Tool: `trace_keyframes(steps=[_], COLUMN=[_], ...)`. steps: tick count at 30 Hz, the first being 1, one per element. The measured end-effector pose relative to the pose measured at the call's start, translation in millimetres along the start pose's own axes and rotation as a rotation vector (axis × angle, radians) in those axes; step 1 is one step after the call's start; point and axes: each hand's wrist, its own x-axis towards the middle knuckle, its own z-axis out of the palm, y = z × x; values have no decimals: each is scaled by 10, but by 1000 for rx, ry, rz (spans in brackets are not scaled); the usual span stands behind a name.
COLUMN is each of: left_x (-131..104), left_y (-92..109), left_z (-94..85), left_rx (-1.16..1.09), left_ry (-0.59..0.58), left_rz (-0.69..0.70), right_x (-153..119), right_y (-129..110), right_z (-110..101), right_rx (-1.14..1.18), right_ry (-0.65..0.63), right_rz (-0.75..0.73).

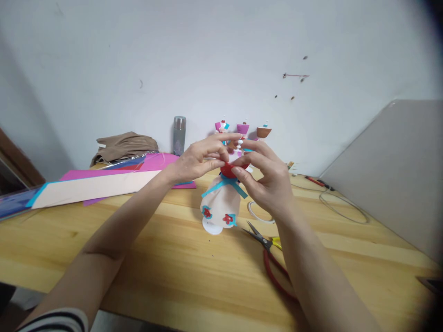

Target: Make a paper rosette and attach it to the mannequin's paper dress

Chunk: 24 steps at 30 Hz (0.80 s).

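A small dress form (223, 198) stands upright on a round white base. It wears a pale skirt with blue and red flower patches, a blue ribbon at the waist and a red top (228, 170). My left hand (204, 154) pinches the upper left edge of the red top. From the right, my right hand (266, 173) grips the same top with thumb and fingers. A white knob (239, 144) rises between the hands. Red-handled scissors (266, 246) lie partly open beside the form, partly hidden by my right forearm.
Behind the hands stand several small dress forms (264, 132). Coloured sheets (104, 186), a brown cloth (128, 145) and a grey bottle (179, 136) are at the left. A white ring (258, 214), cable (341, 216) and red-handled tool (314, 181) lie right.
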Motion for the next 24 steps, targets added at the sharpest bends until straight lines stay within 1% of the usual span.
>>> trace_keyframes(steps=[3,6,12,17,24], left_x=[3,2,-4,4,8], left_y=[-7,-4,-10,-24,25], left_z=[19,18,8,10,3], left_rx=[0,-15,-70,-46,65], left_ry=[20,15,15,6,7], left_rz=[8,30,-6,19,61], right_x=[-4,-1,17,16,11], right_y=[24,29,5,5,25], right_z=[-23,-69,-134,-134,-139], right_rx=[4,38,93,55,32], right_ry=[-14,-32,-48,-57,-46], right_rz=[-12,-9,-10,34,15])
